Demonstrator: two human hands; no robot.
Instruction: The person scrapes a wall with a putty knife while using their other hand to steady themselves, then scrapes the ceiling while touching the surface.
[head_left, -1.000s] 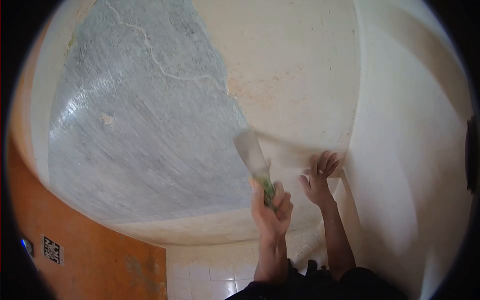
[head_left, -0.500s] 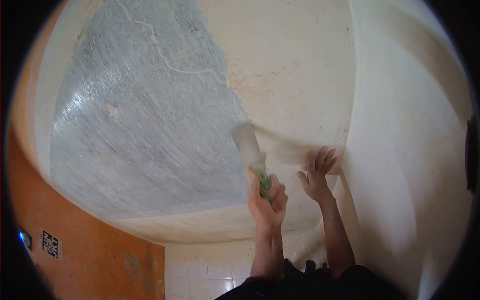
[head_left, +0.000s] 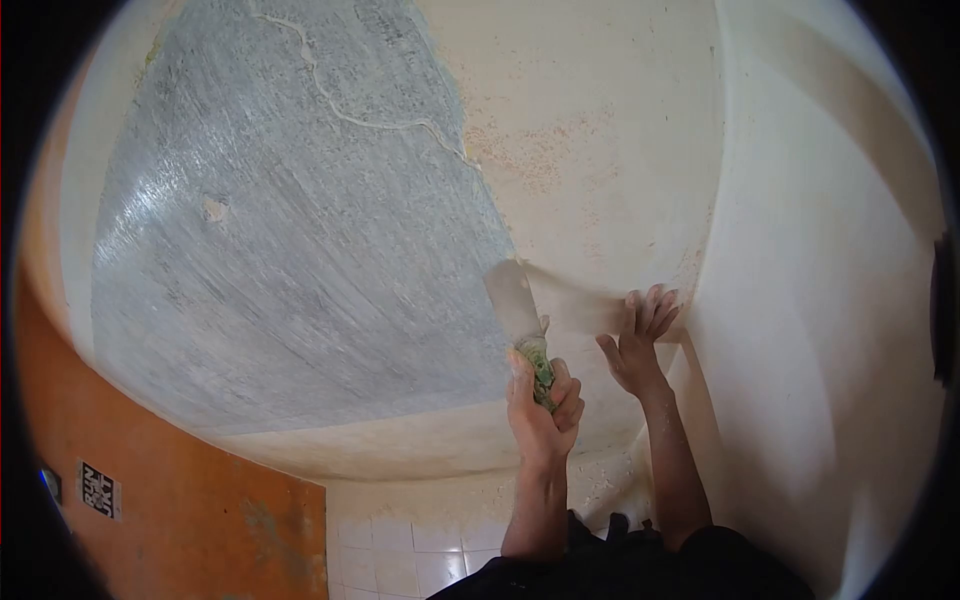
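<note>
My left hand (head_left: 545,405) is wrapped round the green handle of a scraper (head_left: 513,298). The wide flat blade points up and lies at the edge between the grey patch (head_left: 290,230) and the cream surface (head_left: 620,130). To its right, my right hand (head_left: 640,345) rests with spread fingers against the cream surface near the corner, holding nothing. A thin, pale raised line crosses the upper part of the grey patch, and a small pale spot marks its left side.
An orange wall (head_left: 200,500) with a black-and-white sticker (head_left: 100,490) is at the lower left. White tiles (head_left: 400,550) show at the bottom. A pale side wall (head_left: 800,300) curves along the right.
My left hand and the scraper have shifted slightly right and down in the view. The grey patch's right edge also appears farther right. My right hand remains against the surface.
</note>
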